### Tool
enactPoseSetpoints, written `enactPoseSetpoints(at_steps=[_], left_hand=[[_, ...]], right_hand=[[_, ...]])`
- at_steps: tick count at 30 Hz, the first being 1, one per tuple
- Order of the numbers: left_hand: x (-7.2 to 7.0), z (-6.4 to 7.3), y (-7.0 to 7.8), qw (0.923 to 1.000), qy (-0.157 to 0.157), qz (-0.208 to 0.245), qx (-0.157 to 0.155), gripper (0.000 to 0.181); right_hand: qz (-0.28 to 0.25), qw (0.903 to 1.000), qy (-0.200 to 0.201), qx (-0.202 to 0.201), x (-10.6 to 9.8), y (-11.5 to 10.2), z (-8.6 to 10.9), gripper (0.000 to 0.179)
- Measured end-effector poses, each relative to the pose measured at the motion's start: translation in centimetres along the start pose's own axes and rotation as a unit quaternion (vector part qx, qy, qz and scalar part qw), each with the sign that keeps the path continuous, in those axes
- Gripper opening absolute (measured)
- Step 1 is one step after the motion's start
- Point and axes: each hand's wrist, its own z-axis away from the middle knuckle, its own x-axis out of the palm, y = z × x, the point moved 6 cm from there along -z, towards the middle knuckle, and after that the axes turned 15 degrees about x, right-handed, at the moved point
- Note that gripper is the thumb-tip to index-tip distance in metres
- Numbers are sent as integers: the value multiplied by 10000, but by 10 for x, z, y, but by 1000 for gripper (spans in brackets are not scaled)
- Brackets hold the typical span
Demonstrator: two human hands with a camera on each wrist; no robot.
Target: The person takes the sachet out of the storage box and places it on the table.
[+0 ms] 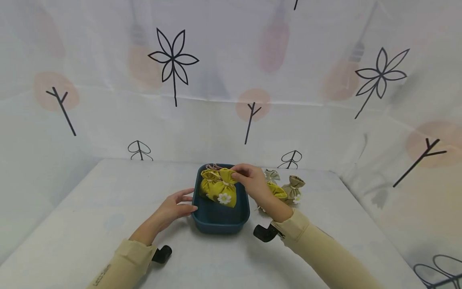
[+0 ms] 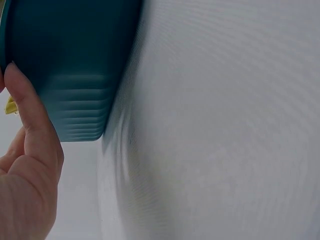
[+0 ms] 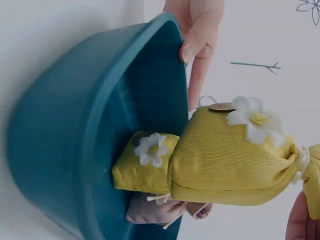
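Observation:
A yellow drawstring pouch (image 1: pixel 228 194) with a white flower hangs over the teal bin (image 1: pixel 220 228). My right hand (image 1: pixel 254 184) pinches it by its gathered top. Inside the bin lie another yellow pouch (image 3: pixel 137 172) with a white flower and a mauve pouch (image 3: pixel 154 211), partly hidden by the held one. At the bin's left side, my left hand (image 1: pixel 172 209) touches the rim, its thumb on the edge and its fingers fairly straight along the outer wall.
Right of the bin, partly behind my right hand, stand several more pouches: a yellow one (image 1: pixel 277 190), a grey-green one (image 1: pixel 272 175) and a brown one (image 1: pixel 293 188) with a white flower. A patterned cloth backdrop (image 1: pixel 213 132) rises behind the white table (image 1: pixel 144 180).

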Motion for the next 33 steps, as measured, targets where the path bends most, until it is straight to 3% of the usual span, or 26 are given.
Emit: enactPoseSetpoints(at_steps=[8, 22, 33], left_hand=[[0, 0, -1, 10000, -5, 0, -5, 68], [0, -1, -4, 10000, 27, -7, 6, 67], [0, -3, -5, 10000, 24, 39, -9, 66]], right_hand=[[-89, 9995, 303, -72, -15, 1, 18, 14], [-213, 9980, 498, -329, -42, 14, 40, 13], [102, 9949, 937, -346, -71, 30, 54, 14]])
